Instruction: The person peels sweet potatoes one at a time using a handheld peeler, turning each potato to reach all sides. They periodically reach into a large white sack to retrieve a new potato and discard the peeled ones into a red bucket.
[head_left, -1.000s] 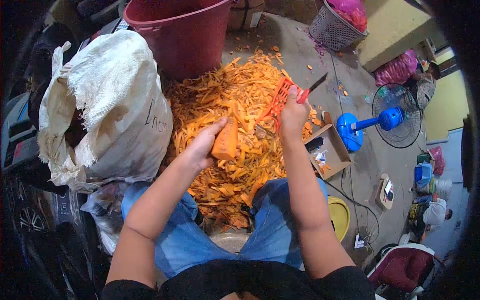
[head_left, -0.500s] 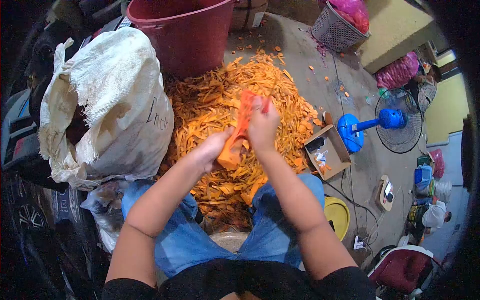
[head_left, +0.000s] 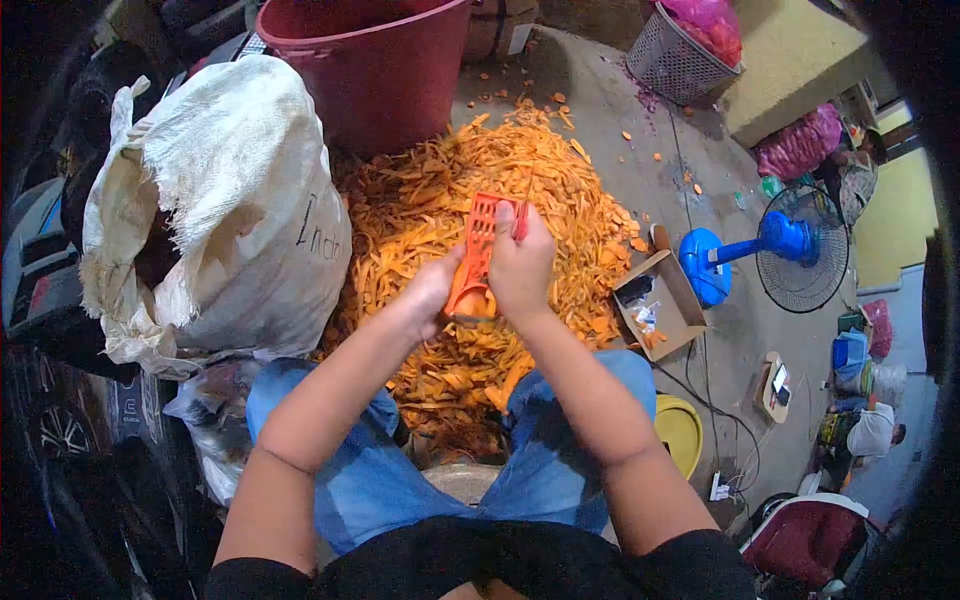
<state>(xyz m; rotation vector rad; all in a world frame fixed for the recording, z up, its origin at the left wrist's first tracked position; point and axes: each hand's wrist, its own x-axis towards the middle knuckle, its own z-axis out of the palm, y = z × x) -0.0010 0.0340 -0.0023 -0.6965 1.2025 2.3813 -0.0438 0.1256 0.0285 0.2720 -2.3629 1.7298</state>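
My right hand is closed around an orange-red peeler with a slotted body, its wide end toward me. Beneath that end, the orange flesh of a carrot shows. My left hand wraps around the carrot from the left, and much of the carrot is hidden by the peeler and fingers. Both hands hang over a large heap of orange peelings on the floor in front of my knees.
A white woven sack stands on the left, and a big dark-red tub is behind the heap. To the right are a cardboard box, a blue fan, cables and a yellow lid. A person is at the far right.
The peeler has moved down along the carrot toward me and turned so its slotted face shows. My right hand has come slightly nearer; my left hand keeps its hold.
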